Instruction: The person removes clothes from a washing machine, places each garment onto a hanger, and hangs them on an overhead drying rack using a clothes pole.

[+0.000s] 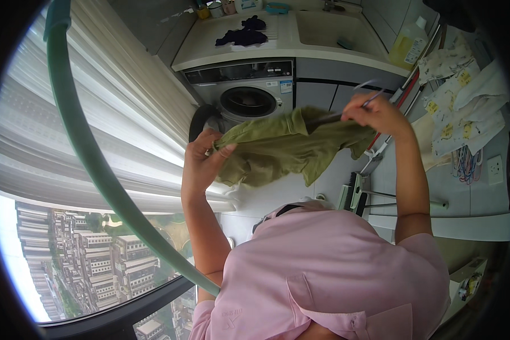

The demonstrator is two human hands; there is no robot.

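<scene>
An olive-green garment hangs stretched between my two hands in front of my chest. My left hand pinches its left end between thumb and fingers. Closed around a thin clothes hanger, my right hand is at the garment's right side. The hanger's pale hook rises above my fingers, and a dark arm of it reaches left into the garment's opening. How far it goes inside is hidden by the cloth.
Beyond the garment stands a washing machine under a counter with dark cloth and a sink. White curtains and a green curved pole are at left. Cleaning tools and hanging white clothes stand right.
</scene>
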